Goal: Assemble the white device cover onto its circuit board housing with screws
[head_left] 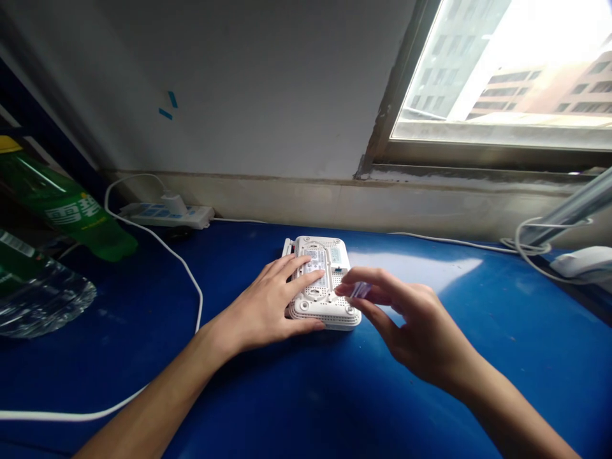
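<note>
A white router-like box lies on the blue table, its vented underside with printed labels facing up. My left hand rests over its left part, fingers spread across the labels and the thumb along the near edge. Over the box's right side, my right hand pinches a small, pale, see-through piece between thumb and fingers; its kind I cannot make out. A small dark slot shows on the box near the right fingertips.
A white power strip with a plug stands by the wall. Its white cable curves along the left side. A green bottle and a clear bottle are at left. At right are a metal pole and a coiled cord.
</note>
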Tool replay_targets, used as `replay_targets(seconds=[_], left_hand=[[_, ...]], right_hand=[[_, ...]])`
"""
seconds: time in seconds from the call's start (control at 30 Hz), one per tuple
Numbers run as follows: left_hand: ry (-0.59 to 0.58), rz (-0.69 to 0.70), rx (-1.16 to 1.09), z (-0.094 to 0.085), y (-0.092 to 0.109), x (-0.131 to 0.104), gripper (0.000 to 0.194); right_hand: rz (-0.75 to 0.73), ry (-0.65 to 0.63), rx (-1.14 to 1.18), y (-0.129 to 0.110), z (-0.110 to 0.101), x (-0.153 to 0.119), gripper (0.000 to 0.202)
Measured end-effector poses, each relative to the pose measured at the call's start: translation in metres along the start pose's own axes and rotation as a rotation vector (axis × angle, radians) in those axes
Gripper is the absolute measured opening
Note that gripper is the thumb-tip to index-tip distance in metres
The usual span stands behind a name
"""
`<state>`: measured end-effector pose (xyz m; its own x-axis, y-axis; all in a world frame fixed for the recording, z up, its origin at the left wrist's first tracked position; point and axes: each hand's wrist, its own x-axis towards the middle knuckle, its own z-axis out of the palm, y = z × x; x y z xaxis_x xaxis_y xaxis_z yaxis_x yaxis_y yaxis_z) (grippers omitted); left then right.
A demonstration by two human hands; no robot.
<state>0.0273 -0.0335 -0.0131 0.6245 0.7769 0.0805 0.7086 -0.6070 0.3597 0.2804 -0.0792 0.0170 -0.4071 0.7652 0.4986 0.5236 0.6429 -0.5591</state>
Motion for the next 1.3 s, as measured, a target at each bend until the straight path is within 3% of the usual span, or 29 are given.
replay_targets(seconds=[0.07,0.33,0.47,0.57,0.73,0.8,1.03,1.3], left_hand=[[0.005,0.000,-0.001,0.000,0.001,0.000,0.085],[0.007,-0.003,-0.014,0.001,0.000,0.000,0.086],[0.007,-0.001,-0.006,0.000,0.000,0.000,0.086],[-0.003,-0.006,0.004,-0.001,0.001,0.000,0.085],[-0.005,-0.008,-0.009,-0.001,0.001,0.001,0.084],[0.004,-0.002,-0.021,-0.001,0.000,0.000,0.084],[0.010,0.006,-0.002,0.001,0.000,0.000,0.085],[0.023,0.012,-0.012,0.001,0.000,-0.001,0.085]], right_hand=[[0.000,0.008,-0.003,0.002,-0.002,0.000,0.026],[-0.140,0.307,-0.364,-0.004,0.017,-0.009,0.027],[-0.114,0.396,-0.434,-0.005,0.022,-0.009,0.027],[-0.063,0.355,-0.357,0.000,0.019,-0.008,0.031],[-0.007,0.036,-0.035,0.015,0.002,-0.003,0.050],[-0.009,-0.026,0.034,0.019,-0.003,-0.003,0.048],[-0.091,0.118,-0.064,0.017,0.001,-0.005,0.042],[-0.134,0.269,-0.368,0.000,0.012,-0.006,0.038]])
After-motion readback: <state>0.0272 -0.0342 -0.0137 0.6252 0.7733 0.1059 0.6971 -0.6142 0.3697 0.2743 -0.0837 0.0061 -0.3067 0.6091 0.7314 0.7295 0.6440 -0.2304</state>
